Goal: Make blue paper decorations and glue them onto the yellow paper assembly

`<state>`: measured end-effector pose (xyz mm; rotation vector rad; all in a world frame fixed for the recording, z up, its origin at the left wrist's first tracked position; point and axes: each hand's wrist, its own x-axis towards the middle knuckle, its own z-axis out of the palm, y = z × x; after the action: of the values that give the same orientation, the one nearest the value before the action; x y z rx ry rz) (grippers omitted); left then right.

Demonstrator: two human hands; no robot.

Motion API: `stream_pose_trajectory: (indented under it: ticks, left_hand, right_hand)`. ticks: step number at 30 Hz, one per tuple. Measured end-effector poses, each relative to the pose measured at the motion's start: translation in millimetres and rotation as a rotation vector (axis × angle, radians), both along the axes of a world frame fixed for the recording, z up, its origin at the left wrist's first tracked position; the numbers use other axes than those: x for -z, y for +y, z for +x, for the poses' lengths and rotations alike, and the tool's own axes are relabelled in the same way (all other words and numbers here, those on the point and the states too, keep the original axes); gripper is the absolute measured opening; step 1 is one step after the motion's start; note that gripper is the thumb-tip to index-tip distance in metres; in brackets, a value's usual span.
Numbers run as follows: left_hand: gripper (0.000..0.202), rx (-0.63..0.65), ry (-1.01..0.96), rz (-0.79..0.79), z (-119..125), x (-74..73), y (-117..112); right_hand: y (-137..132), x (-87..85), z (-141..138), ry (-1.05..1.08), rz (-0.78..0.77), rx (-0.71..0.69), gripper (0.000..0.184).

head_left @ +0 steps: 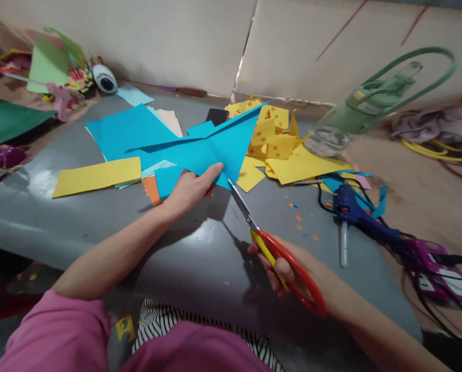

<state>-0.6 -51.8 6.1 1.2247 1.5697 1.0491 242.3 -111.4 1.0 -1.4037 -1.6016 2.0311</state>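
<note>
A creased sheet of bright blue paper point(215, 150) is pinched at its near edge by my left hand point(192, 188), thumb on top. My right hand point(283, 263) grips a pair of scissors point(272, 248) with red and yellow handles. The blade tips meet the sheet's near edge just right of my left thumb. Another blue sheet point(126, 129) lies behind on the left. A yellow paper strip point(97, 177) rests to the left of my left hand, and an orange piece point(152, 190) shows under the blue paper.
Yellow cut paper with orange squares point(273, 137) is piled behind the sheet. A blue glue gun point(365, 219) and its cords lie at the right edge of the grey table point(200, 248). Back right stands a green bottle point(360, 108); a dark phone point(217, 116) lies behind.
</note>
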Motion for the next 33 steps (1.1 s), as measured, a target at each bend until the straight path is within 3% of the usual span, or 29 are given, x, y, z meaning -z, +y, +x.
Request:
stream_pose_trajectory:
  ticks: [7, 16, 27, 33]
  left_hand:
    - [0.056, 0.002, 0.009, 0.054, 2.4, 5.7, 1.5]
    - [0.056, -0.033, 0.026, 0.081, 4.1, 10.3, 0.6]
    - [0.059, -0.055, 0.039, 0.087, 3.5, 6.7, 0.4]
    - [0.06, -0.056, 0.051, 0.071, 5.8, 4.1, -1.0]
  right_hand:
    - [1.1, -7.6, -5.1, -0.063, -0.011, 0.019, 0.1]
    - [3.2, -15.5, -12.9, -0.096, 0.066, -0.017, 0.099]
    - [5.3, 11.5, 2.0, 0.085, 0.179, -0.126, 0.083]
    - [5.7, 7.1, -1.1, 0.091, 0.18, -0.119, 0.079]
